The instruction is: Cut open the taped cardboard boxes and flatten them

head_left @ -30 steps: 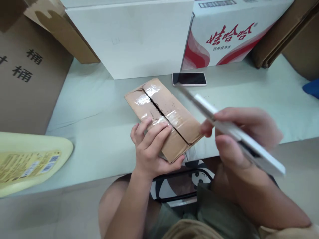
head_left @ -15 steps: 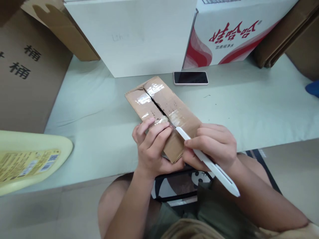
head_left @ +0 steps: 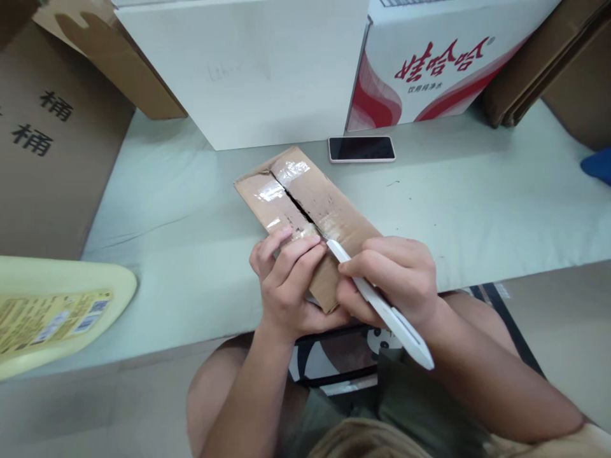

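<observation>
Since a second earlier, the slim white-handled knife (head_left: pixel 382 306) gripped in the right hand (head_left: pixel 394 277) had moved leftward onto the seam (head_left: pixel 300 205) of the oblong brown cardboard box (head_left: pixel 341 213) at mid-frame, where a blade (head_left: pixel 323 236) snagging on clear tape (head_left: pixel 330 224) could have slipped into the left hand (head_left: pixel 292 283) clasping the box.

Worktop (head_left: pixel 496 203): pale green cover. Far side: plain white box (head_left: pixel 272 83), red-and-white carton (head_left: pixel 451 98) just beside it on the right, Chinese lettering on its front. Dark-screened phone (head_left: pixel 361 149) lies flat just in front of those two. Brown cardboard (head_left: pixel 539 63) further right, far side; blue object (head_left: pixel 597 166) toward the right edge, cut by frame, can't identify. Left: big brown carton (head_left: pixel 52 191), black printed characters; pale yellow bottle (head_left: pixel 62 280) nearer the near edge, label showing. Panda-print item (head_left: pixel 334 356) below the near edge, partly hidden.
</observation>
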`<state>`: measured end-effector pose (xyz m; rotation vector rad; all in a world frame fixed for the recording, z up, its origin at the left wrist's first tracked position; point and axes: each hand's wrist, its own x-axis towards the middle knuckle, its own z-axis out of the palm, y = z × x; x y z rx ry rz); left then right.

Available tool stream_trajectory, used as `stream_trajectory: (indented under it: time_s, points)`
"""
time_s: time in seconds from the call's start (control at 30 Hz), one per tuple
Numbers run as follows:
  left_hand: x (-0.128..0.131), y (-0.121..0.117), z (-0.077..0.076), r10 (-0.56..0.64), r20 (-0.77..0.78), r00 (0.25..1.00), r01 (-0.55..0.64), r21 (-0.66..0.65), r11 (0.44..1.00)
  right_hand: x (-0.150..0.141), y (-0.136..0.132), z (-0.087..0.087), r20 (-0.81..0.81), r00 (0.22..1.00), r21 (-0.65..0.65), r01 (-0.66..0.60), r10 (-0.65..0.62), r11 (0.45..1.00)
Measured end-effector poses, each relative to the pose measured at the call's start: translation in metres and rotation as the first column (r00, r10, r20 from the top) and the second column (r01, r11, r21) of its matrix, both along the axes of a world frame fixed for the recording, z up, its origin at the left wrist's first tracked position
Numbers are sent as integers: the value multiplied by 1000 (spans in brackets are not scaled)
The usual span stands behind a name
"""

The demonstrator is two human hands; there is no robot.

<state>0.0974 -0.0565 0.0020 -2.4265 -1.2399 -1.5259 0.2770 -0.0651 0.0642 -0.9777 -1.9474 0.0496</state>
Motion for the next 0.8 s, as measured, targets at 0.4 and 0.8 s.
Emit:
stream_trajectory:
  time_s: [0.4, 0.8]
  points:
    - [1, 0, 2, -30, 36, 999, 30, -2, 1000, -1, -3, 3, -129, 992, -37, 5, -10, 999]
    - [2, -2, 5, 1, -6, 1000, -1, 17, 1000, 6, -4, 6, -177, 982, -101, 44, -62, 994]
